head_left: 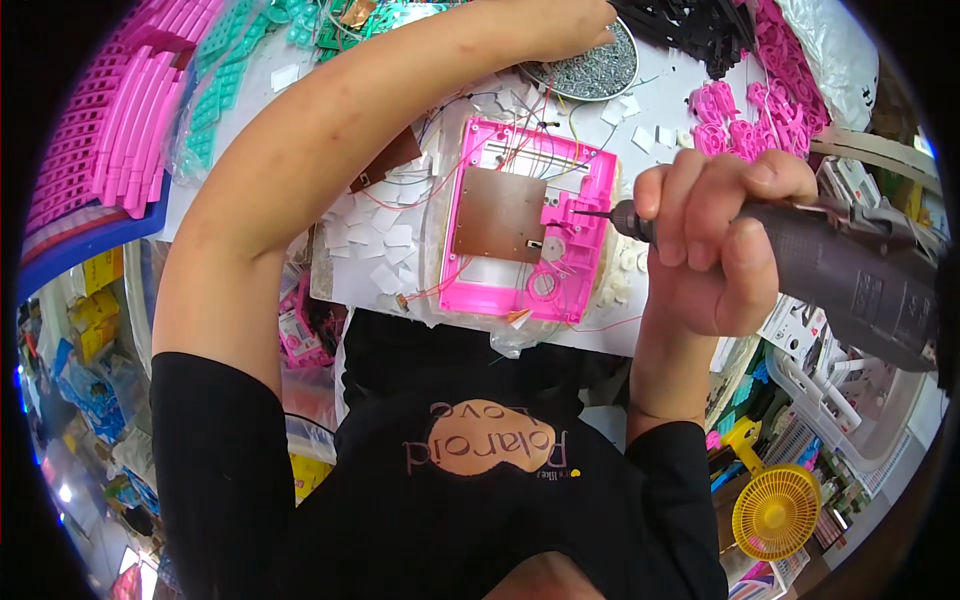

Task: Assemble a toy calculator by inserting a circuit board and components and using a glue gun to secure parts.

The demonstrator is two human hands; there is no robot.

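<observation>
My right hand (715, 235) is wrapped round a dark grey electric screwdriver (840, 270), held nearly level. Its thin bit points left, over the right part of a pink plastic housing (470, 305); whether it touches anything I cannot tell. Inside the housing lie a brown circuit board (500, 212), a coiled pink wire (545, 285) and several thin wires. My left arm reaches across to the far side, with the left hand (570, 25) at a round dish of small screws (600, 75). The top edge cuts that hand off, and its fingertips are mostly hidden.
Cut white paper pieces (375, 240) lie left of the housing, beside another brown board (390, 160). Pink moulded parts (735, 115) and black parts (690, 30) are at the far right. Pink grids (100, 130) fill a blue crate at left. A yellow fan (775, 510) stands low right.
</observation>
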